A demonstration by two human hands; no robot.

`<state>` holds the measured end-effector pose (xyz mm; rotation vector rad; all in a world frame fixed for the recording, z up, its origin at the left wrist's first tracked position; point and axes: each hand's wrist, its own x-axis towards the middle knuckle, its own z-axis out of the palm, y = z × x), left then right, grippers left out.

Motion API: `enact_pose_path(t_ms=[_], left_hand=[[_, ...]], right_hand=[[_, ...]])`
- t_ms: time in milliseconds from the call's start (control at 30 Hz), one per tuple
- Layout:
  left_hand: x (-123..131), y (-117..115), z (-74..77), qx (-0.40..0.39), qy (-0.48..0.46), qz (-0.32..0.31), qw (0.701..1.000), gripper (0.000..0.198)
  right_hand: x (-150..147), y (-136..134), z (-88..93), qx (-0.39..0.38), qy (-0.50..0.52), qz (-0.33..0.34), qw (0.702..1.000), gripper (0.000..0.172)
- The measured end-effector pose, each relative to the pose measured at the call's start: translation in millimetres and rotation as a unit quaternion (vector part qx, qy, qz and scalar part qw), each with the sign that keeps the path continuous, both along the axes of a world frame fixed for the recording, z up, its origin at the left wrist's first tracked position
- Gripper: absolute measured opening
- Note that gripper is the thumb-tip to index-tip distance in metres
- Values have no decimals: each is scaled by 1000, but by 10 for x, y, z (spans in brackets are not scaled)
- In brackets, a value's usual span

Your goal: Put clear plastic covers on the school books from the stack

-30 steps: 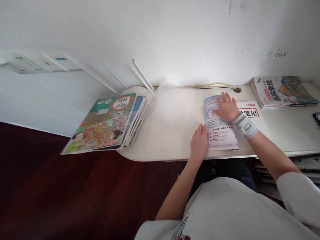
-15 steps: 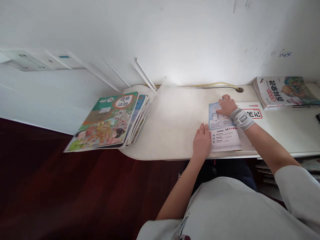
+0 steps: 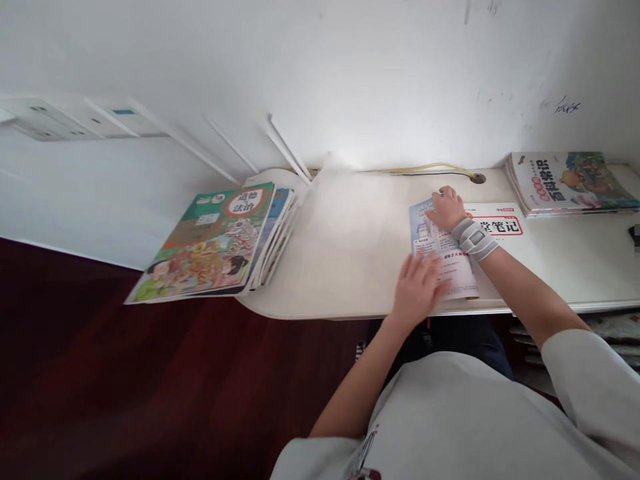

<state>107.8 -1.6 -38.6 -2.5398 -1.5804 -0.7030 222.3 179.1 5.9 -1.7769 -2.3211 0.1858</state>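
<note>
A blue-and-white printed leaflet (image 3: 457, 277) lies partly over a white book (image 3: 505, 212) with a red-framed title on the desk. My right hand (image 3: 447, 208), with a grey band on its wrist, grips the leaflet near its top, fingers curled at the upper edge and thumb on the printed face. Lower down, my left hand (image 3: 417, 287) is over the leaflet's lower left part, its fingers apart and slightly blurred. Whether the left palm touches the paper I cannot tell.
A pile of books topped by a green textbook (image 3: 205, 243) overhangs the desk's (image 3: 340, 253) rounded left end. Another stack of books (image 3: 570, 180) lies at the back right. A yellow cable (image 3: 425, 167) runs along the wall into a round desk hole (image 3: 479, 178).
My right hand and the leaflet have shifted slightly left, showing more of the book's title. My left hand has moved from beside the leaflet's left edge to over it, its fingers spreading.
</note>
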Motion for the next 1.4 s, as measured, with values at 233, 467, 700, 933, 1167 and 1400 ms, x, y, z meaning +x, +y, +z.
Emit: enact_pose_path(t_ms=[233, 467, 700, 933, 1167, 1400], left_hand=[[236, -229, -88, 102, 9, -88, 991, 39], [298, -266, -195, 145, 8, -56, 988, 40], [264, -306, -194, 128, 31, -6, 991, 43], [208, -351, -187, 111, 25, -2, 994, 49], [213, -393, -110, 107, 42, -6, 993, 45], [72, -402, -170, 85, 37, 3, 996, 47]], right_hand=[[366, 79, -47, -37, 161, 40, 985, 60], [655, -71, -363, -54, 315, 70, 945, 81], [611, -48, -474, -38, 312, 44, 948, 83], [607, -46, -528, -39, 291, 96, 951, 74], [552, -62, -531, -22, 202, 134, 970, 68], [571, -110, -480, -29, 185, 180, 966, 71]])
